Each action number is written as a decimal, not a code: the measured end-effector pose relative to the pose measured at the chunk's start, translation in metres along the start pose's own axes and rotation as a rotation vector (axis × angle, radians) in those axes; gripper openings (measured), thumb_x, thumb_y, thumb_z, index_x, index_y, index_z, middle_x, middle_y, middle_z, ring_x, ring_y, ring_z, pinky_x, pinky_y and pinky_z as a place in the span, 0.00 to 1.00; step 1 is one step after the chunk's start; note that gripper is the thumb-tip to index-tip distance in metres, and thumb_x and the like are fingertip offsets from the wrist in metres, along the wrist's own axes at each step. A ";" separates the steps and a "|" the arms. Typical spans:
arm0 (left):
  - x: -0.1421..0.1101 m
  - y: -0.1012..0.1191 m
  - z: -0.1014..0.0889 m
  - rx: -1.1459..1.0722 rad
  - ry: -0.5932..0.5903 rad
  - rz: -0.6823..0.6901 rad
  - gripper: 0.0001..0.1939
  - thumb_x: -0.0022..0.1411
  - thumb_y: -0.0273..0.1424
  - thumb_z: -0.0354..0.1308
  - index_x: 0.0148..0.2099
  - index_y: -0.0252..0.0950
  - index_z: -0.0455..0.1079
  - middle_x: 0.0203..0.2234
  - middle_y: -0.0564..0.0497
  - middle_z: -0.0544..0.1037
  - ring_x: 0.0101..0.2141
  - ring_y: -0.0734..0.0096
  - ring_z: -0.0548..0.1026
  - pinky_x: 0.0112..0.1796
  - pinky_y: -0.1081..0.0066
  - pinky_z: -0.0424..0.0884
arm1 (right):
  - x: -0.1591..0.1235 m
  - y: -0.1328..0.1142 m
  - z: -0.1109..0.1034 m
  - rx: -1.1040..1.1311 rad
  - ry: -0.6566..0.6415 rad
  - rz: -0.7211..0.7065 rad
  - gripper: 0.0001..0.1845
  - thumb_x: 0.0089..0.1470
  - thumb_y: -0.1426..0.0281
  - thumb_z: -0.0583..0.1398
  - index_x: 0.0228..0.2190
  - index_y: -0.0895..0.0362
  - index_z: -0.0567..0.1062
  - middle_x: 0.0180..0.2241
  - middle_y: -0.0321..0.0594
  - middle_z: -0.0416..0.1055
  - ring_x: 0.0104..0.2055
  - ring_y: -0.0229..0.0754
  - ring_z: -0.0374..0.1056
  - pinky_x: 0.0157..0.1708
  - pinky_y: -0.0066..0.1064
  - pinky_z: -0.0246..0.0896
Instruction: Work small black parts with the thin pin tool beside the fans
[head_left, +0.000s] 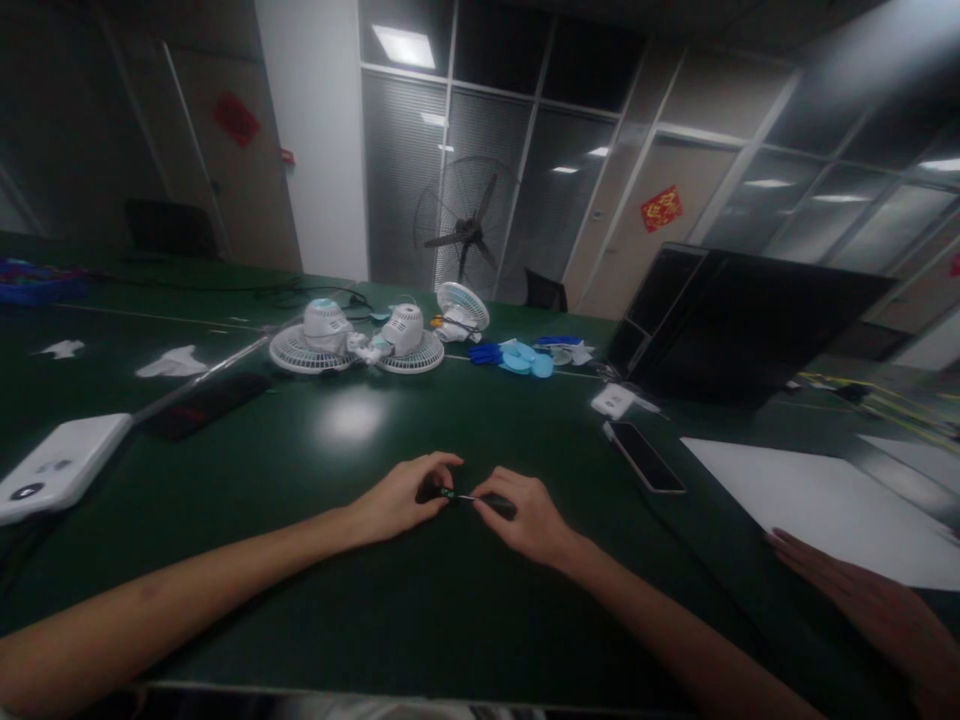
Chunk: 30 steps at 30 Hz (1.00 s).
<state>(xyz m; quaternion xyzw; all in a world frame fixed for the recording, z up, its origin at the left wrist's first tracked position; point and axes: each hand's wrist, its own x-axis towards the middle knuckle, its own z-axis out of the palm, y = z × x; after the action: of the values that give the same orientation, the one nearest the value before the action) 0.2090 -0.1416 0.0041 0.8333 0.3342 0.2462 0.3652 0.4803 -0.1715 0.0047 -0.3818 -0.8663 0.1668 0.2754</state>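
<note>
Low over the green table (360,600), my left hand (401,497) has its thumb and fingers curled round a small dark piece (448,493) with a greenish face; its exact kind is too small to tell. My right hand (529,515) pinches a thin, light, slender tool (465,498). The tool's tip points left and meets or nearly meets the dark piece. Most of the tool's body is hidden behind the fingers. Both hands face each other a short gap apart.
Several white fans (409,350) lie beyond my hands, beside blue gloves (517,355). A phone (645,457) lies right, before a black monitor (742,320). Another person's hand (862,600) rests by a white board (817,500). A white device (64,465) sits left.
</note>
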 end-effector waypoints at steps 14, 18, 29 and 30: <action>0.000 0.000 -0.001 -0.075 -0.042 0.048 0.24 0.69 0.29 0.61 0.65 0.40 0.64 0.44 0.50 0.78 0.39 0.68 0.76 0.40 0.69 0.70 | -0.002 0.001 -0.001 0.036 -0.065 -0.019 0.08 0.70 0.66 0.61 0.48 0.53 0.78 0.43 0.41 0.75 0.41 0.42 0.73 0.41 0.32 0.70; 0.001 0.002 -0.004 -0.106 -0.058 0.040 0.23 0.70 0.29 0.60 0.65 0.40 0.65 0.43 0.50 0.78 0.38 0.68 0.77 0.40 0.69 0.70 | -0.004 0.000 -0.002 0.002 -0.071 -0.030 0.10 0.71 0.66 0.60 0.50 0.52 0.77 0.45 0.41 0.74 0.41 0.42 0.73 0.39 0.32 0.71; -0.001 -0.007 0.000 -0.033 -0.043 0.083 0.20 0.69 0.29 0.61 0.61 0.40 0.69 0.46 0.48 0.78 0.42 0.66 0.76 0.42 0.68 0.70 | -0.003 -0.001 0.001 -0.032 -0.105 -0.080 0.11 0.73 0.64 0.57 0.51 0.53 0.76 0.42 0.40 0.75 0.39 0.41 0.73 0.38 0.31 0.68; -0.001 -0.008 0.000 -0.046 -0.045 0.084 0.20 0.69 0.30 0.61 0.61 0.40 0.69 0.45 0.48 0.79 0.41 0.66 0.77 0.42 0.68 0.70 | -0.003 -0.002 0.000 -0.039 -0.105 -0.080 0.12 0.74 0.63 0.57 0.51 0.53 0.76 0.42 0.40 0.75 0.39 0.40 0.73 0.38 0.30 0.68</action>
<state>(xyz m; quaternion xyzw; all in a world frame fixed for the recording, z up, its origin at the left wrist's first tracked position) 0.2058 -0.1381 -0.0019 0.8434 0.2848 0.2502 0.3807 0.4807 -0.1748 0.0042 -0.3428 -0.8974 0.1585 0.2283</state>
